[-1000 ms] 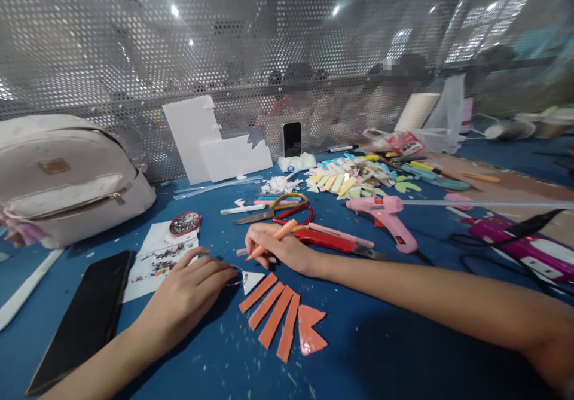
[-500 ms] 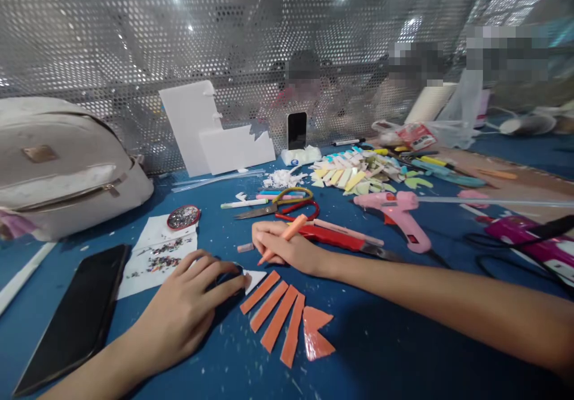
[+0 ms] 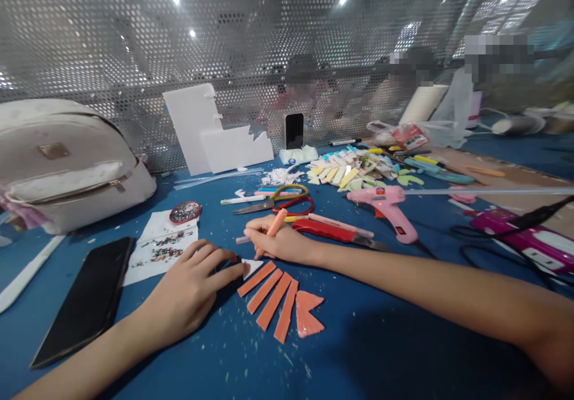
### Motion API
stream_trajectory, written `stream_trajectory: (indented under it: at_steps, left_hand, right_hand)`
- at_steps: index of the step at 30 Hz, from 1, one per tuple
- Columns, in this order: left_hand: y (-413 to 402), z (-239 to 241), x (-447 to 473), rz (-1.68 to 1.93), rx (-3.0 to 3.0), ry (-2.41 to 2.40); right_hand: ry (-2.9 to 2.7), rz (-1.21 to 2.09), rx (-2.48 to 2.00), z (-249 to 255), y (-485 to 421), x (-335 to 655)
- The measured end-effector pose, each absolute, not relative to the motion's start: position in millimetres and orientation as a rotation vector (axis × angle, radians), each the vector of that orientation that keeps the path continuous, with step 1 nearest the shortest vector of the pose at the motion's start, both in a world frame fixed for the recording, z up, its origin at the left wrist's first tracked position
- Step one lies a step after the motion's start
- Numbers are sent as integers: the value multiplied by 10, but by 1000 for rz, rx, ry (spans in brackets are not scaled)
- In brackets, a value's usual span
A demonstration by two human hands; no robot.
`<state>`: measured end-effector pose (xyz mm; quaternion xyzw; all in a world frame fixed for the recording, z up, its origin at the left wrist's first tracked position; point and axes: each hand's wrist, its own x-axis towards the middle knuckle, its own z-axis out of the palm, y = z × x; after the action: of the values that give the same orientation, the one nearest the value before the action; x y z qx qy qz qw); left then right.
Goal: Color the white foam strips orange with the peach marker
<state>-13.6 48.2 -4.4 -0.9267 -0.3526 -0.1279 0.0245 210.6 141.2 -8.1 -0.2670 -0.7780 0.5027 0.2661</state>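
My right hand [image 3: 280,243] is closed round an orange marker [image 3: 277,223], its tip pointing down just above a small white foam triangle [image 3: 253,267]. With its fingertips, my left hand [image 3: 188,289] holds that triangle against the blue table. Right beside the triangle, several orange foam strips [image 3: 273,301] are fanned out. A notched orange piece [image 3: 308,315] lies at the end of the fan. Behind my right hand are scissors [image 3: 293,200] with yellow and red handles and a red-handled cutter [image 3: 327,230].
A pink glue gun [image 3: 390,208] and a magenta power strip [image 3: 515,241] with cables lie right. Foam scraps [image 3: 354,170] are heaped behind. On the left are a black phone [image 3: 85,301], paper with glitter bits [image 3: 155,256] and a pale backpack [image 3: 72,167]. White boards [image 3: 235,149] lean at the back.
My right hand has tilted the marker more upright, with its tip closer to the white triangle. My left hand keeps its hold. The whole view has shifted slightly.
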Motion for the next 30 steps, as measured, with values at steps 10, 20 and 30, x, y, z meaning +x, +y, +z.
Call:
stream_trajectory:
  at_steps: [10, 20, 30]
  left_hand:
    - [486, -49, -111, -416, -2875, -1106]
    - [482, -46, -125, -421, -2853, -1107]
    - [484, -40, -123, -406, -2889, -1090]
  right_hand:
    - [-2137, 1323, -714, -134, 1430, 2099]
    - [-2148, 1324, -729, -91, 1411, 2120]
    - [-2101, 1381, -694, -118, 1427, 2109]
